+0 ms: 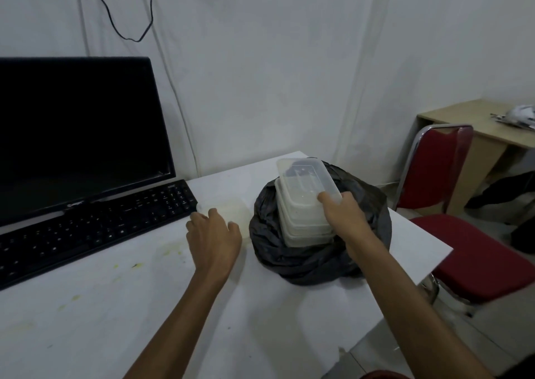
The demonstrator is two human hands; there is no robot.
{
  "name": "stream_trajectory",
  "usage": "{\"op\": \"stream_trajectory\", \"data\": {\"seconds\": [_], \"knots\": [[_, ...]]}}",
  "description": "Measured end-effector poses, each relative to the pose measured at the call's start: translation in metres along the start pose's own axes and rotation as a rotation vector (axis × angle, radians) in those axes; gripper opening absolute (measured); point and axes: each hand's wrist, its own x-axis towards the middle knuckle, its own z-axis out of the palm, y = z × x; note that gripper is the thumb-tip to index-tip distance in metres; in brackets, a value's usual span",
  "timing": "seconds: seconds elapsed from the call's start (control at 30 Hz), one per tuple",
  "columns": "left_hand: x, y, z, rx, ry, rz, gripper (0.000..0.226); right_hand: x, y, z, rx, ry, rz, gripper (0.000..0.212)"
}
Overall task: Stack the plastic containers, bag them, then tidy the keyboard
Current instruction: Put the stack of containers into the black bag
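A stack of clear plastic containers [304, 219] rests on a crumpled black bag [301, 263] on the white table [115, 320]. My right hand [344, 216] grips the near corner of a clear lid or container [307, 179], tilted over the top of the stack. Left of the bag lies another pale plastic container [234, 211] on the table. My left hand [214, 234] reaches over it with fingers spread, touching its near edge. The black keyboard [95, 225] lies at an angle to the left, in front of the monitor.
A dark monitor [78, 129] stands at the back left. Yellowish stains [136, 265] mark the table near the keyboard. A red chair [451, 205] stands beside the table's right edge, with a wooden desk [477, 127] behind it. A black cable [127, 17] hangs on the wall.
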Motion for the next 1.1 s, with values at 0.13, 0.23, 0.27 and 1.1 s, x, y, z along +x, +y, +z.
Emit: {"op": "stream_trajectory", "data": {"seconds": [0.13,0.23,0.27,1.1], "knots": [[0.008,-0.01,-0.003,0.022,-0.035,-0.076,0.036,-0.001,0.001,0.004,0.003,0.009,-0.014,0.046],[0.013,-0.012,-0.004,-0.003,-0.068,-0.105,0.034,-0.001,0.001,0.005,0.009,0.007,-0.015,0.047],[0.014,-0.011,-0.006,-0.01,-0.072,-0.114,0.034,-0.001,0.001,0.005,0.015,0.0,-0.01,0.046],[0.041,-0.028,-0.097,-0.263,0.401,0.11,0.051,0.012,-0.029,0.067,0.081,-0.108,-0.054,0.044]]}}
